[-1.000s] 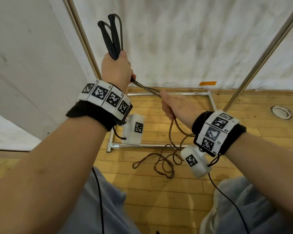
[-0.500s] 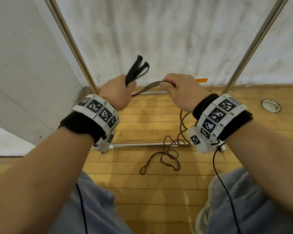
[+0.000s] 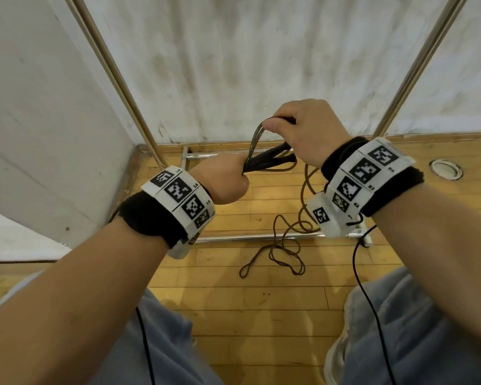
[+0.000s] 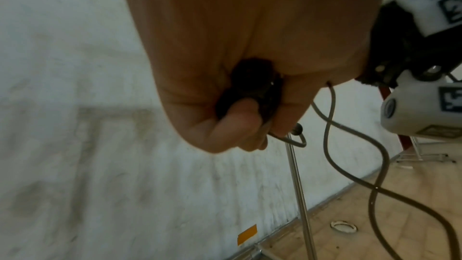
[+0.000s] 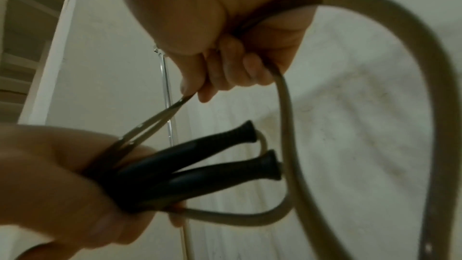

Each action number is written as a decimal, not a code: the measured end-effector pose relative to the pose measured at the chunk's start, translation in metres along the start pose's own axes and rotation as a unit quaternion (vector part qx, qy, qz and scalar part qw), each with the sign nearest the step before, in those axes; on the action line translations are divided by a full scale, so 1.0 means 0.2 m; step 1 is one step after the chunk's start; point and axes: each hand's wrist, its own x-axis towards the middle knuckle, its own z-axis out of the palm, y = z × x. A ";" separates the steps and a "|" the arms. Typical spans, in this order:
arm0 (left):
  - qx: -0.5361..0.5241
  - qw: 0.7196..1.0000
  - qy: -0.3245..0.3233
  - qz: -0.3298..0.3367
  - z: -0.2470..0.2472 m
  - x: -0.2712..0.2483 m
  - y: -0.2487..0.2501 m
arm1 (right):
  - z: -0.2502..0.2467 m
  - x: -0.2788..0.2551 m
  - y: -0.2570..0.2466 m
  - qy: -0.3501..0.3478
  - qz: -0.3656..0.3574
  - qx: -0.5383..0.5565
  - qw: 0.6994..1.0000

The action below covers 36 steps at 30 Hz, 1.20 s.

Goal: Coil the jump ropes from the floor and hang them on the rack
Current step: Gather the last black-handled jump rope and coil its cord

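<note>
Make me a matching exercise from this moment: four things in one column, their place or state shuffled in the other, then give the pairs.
Things:
1. black handles
2. loose rope tangle
3. right hand
4. orange tape

Places or states:
A. stuck low on the wall
B. lying on the wooden floor
C. held together in the left hand
D. gripping a stretch of rope above the left hand

Pairs: 1-C, 2-B, 3-D, 4-A
</note>
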 end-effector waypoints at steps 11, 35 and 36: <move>-0.263 0.962 0.014 0.072 -0.17 -0.10 -0.02 | -0.05 0.03 0.11 -0.097 0.150 0.298 0.938; -0.104 0.951 0.290 -0.023 0.03 0.07 -0.04 | 0.16 -0.13 -0.14 -0.165 0.077 0.093 0.979; -0.099 0.951 0.290 -0.030 0.04 0.07 -0.04 | 0.15 -0.13 -0.15 -0.163 0.074 0.095 0.979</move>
